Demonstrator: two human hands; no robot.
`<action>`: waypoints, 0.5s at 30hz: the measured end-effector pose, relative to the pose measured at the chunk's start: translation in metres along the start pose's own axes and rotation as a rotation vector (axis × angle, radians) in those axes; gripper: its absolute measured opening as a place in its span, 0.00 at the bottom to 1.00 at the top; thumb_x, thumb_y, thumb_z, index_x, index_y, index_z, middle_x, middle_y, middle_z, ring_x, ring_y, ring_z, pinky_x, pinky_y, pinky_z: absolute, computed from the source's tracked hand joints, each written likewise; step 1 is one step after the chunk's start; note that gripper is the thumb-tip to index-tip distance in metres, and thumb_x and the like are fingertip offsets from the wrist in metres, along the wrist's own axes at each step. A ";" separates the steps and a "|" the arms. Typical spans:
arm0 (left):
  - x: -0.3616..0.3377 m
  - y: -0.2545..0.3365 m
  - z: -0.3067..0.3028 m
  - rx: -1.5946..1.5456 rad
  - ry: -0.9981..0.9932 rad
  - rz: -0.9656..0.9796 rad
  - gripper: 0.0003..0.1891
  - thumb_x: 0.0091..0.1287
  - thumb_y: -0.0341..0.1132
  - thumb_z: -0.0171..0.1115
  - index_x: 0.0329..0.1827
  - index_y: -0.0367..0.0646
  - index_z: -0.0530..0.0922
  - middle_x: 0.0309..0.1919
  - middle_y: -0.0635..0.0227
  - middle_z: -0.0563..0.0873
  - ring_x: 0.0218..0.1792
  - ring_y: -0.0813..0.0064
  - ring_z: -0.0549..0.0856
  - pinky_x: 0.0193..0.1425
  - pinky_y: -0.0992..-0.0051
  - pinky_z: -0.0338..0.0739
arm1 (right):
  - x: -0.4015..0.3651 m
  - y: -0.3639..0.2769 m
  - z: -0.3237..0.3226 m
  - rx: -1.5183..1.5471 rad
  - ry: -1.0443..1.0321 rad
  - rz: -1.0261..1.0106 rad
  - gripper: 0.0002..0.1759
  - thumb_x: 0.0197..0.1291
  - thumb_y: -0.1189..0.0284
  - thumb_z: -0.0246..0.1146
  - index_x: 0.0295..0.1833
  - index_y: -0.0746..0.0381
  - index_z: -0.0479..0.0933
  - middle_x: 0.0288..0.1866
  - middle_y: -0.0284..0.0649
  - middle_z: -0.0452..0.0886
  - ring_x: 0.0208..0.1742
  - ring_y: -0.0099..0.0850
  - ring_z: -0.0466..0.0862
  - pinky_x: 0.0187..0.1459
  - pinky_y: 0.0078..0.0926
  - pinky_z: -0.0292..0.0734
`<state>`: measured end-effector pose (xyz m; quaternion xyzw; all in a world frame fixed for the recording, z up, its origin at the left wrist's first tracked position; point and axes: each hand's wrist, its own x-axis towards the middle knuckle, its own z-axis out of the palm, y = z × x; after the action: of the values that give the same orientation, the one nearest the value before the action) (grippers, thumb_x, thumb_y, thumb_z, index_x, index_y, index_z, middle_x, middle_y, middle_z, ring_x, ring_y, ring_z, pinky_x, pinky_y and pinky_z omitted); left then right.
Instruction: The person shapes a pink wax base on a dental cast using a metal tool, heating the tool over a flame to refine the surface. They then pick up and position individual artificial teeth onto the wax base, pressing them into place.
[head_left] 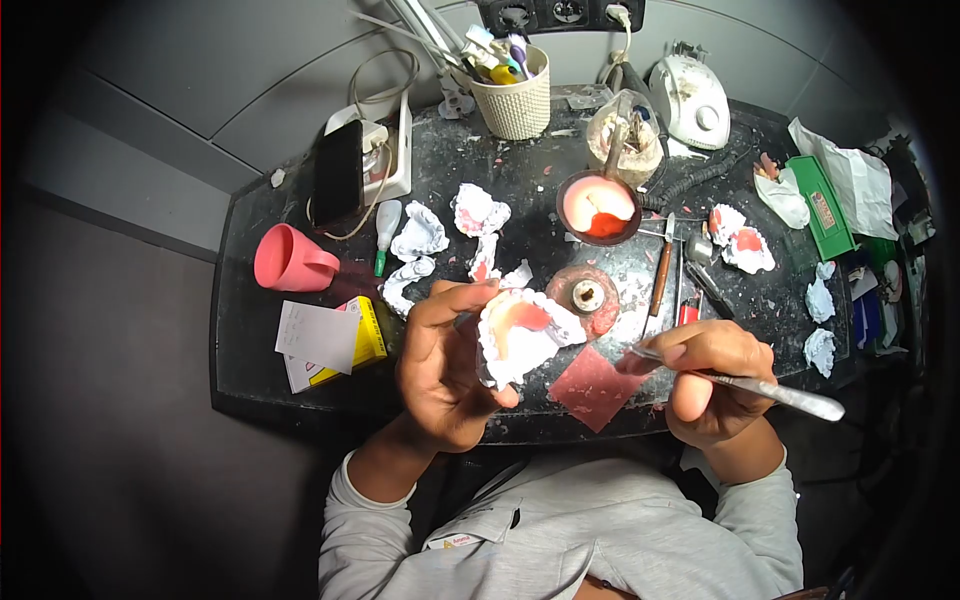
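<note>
The plaster cast (520, 340), white with a patch of pink wax in its hollow, is held up above the near edge of the surface, gripped by the left hand (445, 370), whose fingers curl over its top while the thumb presses in from below. Right of the cast, the right hand (710, 385) pinches a metal instrument (790, 395) between thumb and fingers; its thin tip points toward the cast and stops short of it, over one red wax sheet (592, 390) lying just below and right of the cast. The surface (445, 165) is dark, speckled and crowded, set into a corner of grey wall panels (200, 70). Just beyond the cast sits one round stained disc (585, 295), and farther beyond it one bowl (598, 208) with pink and red wax inside. Beyond and left of the cast lie four loose white casts (420, 232) (the heap makes an exact count uncertain), with one more pink-topped cast (740, 248) well to its right. Left of the cast are one yellow box (365, 335) under a paper slip and one pink cup (292, 260). Far beyond the cast stand one woven beaker (513, 95) full of tools, one dark phone (338, 172) and one white machine (692, 100).
</note>
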<state>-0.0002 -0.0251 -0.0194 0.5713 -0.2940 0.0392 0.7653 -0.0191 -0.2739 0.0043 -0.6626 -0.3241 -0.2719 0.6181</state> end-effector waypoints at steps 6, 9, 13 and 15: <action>0.000 -0.002 -0.004 0.064 -0.023 0.026 0.41 0.69 0.41 0.76 0.74 0.29 0.60 0.60 0.56 0.72 0.64 0.64 0.80 0.70 0.64 0.75 | 0.001 -0.001 -0.002 0.036 -0.009 0.007 0.18 0.67 0.67 0.74 0.43 0.72 0.79 0.32 0.47 0.88 0.31 0.38 0.91 0.35 0.30 0.88; 0.009 0.007 -0.005 -0.333 0.076 -0.250 0.29 0.83 0.44 0.54 0.76 0.33 0.59 0.63 0.39 0.80 0.61 0.51 0.87 0.66 0.58 0.85 | -0.004 0.001 -0.001 0.014 0.025 -0.020 0.16 0.69 0.69 0.72 0.46 0.72 0.77 0.33 0.48 0.88 0.31 0.38 0.92 0.35 0.30 0.88; 0.020 -0.007 -0.030 -0.855 0.168 -0.413 0.21 0.87 0.37 0.39 0.76 0.38 0.64 0.69 0.24 0.71 0.57 0.44 0.89 0.51 0.65 0.94 | -0.007 -0.001 -0.004 -0.072 0.008 -0.012 0.15 0.71 0.70 0.70 0.48 0.70 0.74 0.33 0.46 0.87 0.33 0.38 0.92 0.35 0.31 0.89; 0.021 -0.009 -0.036 -0.912 0.167 -0.425 0.22 0.87 0.37 0.39 0.76 0.38 0.67 0.72 0.25 0.69 0.55 0.48 0.89 0.49 0.65 0.92 | -0.005 -0.002 0.001 -0.053 0.020 -0.023 0.15 0.71 0.70 0.70 0.49 0.69 0.73 0.33 0.46 0.87 0.32 0.38 0.92 0.35 0.31 0.89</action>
<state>0.0354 -0.0022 -0.0231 0.2212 -0.0965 -0.2041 0.9487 -0.0244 -0.2730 0.0015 -0.6722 -0.3182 -0.2940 0.6004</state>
